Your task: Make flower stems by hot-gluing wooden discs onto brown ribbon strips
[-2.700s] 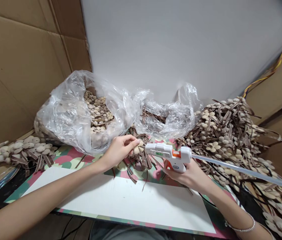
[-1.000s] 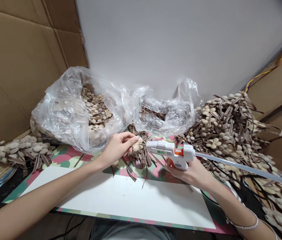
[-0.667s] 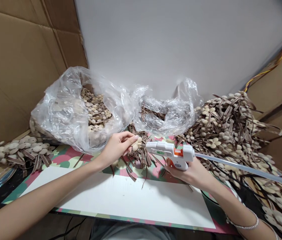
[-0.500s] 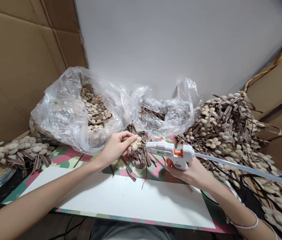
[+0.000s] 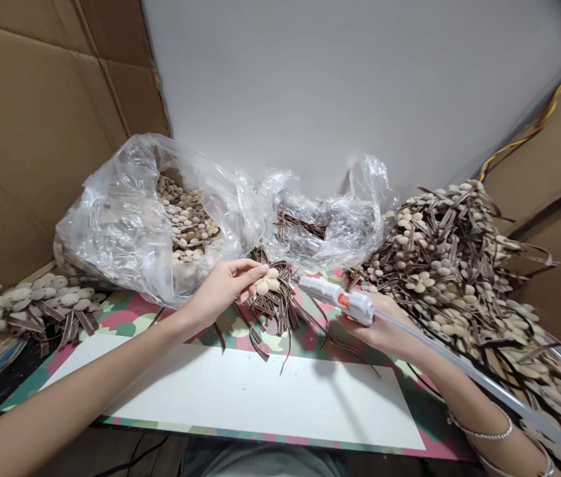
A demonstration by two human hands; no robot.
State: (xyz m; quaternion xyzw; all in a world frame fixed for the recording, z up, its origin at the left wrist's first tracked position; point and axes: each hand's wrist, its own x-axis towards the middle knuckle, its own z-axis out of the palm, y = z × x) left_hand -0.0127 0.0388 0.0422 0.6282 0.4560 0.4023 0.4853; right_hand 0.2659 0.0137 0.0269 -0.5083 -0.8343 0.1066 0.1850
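Between the fingertips of my left hand [image 5: 228,288] is a beige fabric flower [image 5: 267,283] with rounded petals, held over a loose heap of brown striped ribbon pieces [image 5: 280,311]. My right hand [image 5: 382,328] is wrapped around a white hot glue gun [image 5: 332,295] with an orange part. Its nozzle points left and up, a short way to the right of the flower and apart from it. A long clear glue stick [image 5: 439,344] runs out of the gun's back across my right forearm.
A plastic bag full of beige flowers [image 5: 188,222] stands at back left, and a bag of ribbons [image 5: 303,225] at back centre. Flowers with ribbons are piled [image 5: 439,258] at right and lie [image 5: 36,301] at left. A white board [image 5: 240,391] lies in front.
My right hand has tilted the glue gun and drawn its nozzle away from the flower, to the right. My left hand keeps hold of the flower, which now shows more fully.
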